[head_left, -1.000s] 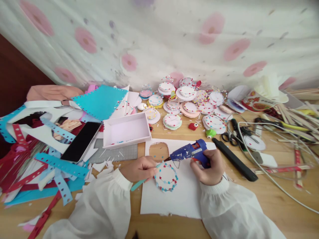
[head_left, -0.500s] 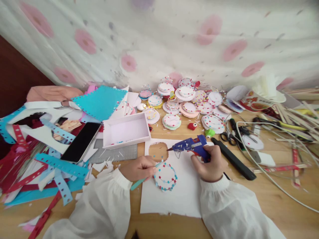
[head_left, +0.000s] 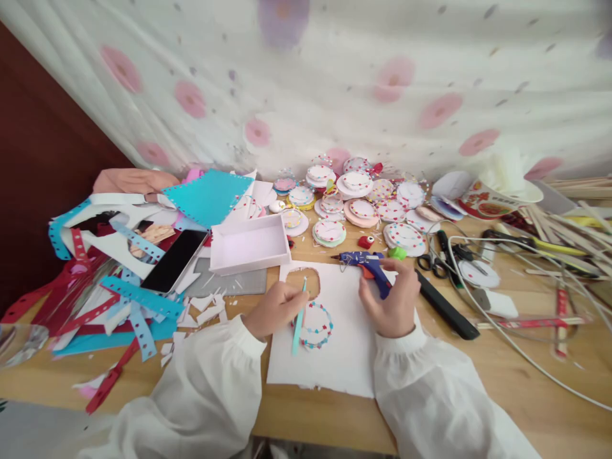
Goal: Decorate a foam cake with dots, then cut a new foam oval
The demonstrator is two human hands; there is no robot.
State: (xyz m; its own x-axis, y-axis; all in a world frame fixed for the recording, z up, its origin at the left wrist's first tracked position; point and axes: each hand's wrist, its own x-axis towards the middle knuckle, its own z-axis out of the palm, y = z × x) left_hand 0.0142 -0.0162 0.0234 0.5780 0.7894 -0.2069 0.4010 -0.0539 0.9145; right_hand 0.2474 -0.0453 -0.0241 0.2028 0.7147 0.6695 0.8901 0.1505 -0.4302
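The wooden table (head_left: 335, 427) shows its near edge and bare grain in front, with paler flooring (head_left: 43, 433) below at the left. A white sheet (head_left: 347, 360) lies flat on it between the two sleeves, and on the sheet sits a ring (head_left: 315, 331) of red and blue bits. Just left of the ring, the left hand (head_left: 277, 307) has finger and thumb closed on a teal tool (head_left: 297, 328). The right hand (head_left: 393, 298) has thumb and fingers apart beside the handle of a blue glue gun (head_left: 366, 260), which rests near the sheet's far edge; whether they touch cannot be told. Left of the sheet are punched paper strips (head_left: 143, 299) in heaps, a phone (head_left: 174, 261), a grey mat (head_left: 239, 282) and a pale box (head_left: 251, 245); to the right, a black bar (head_left: 447, 306), scissors (head_left: 433, 262) and a looping white cord (head_left: 497, 363). Farther back, layered discs (head_left: 329, 233) crowd the table. Behind everything hangs a white curtain (head_left: 325, 95) with pink and purple flowers, beside a dark red panel (head_left: 43, 115) at the left. A red-printed bowl (head_left: 490, 203) carries lettering too small to read.
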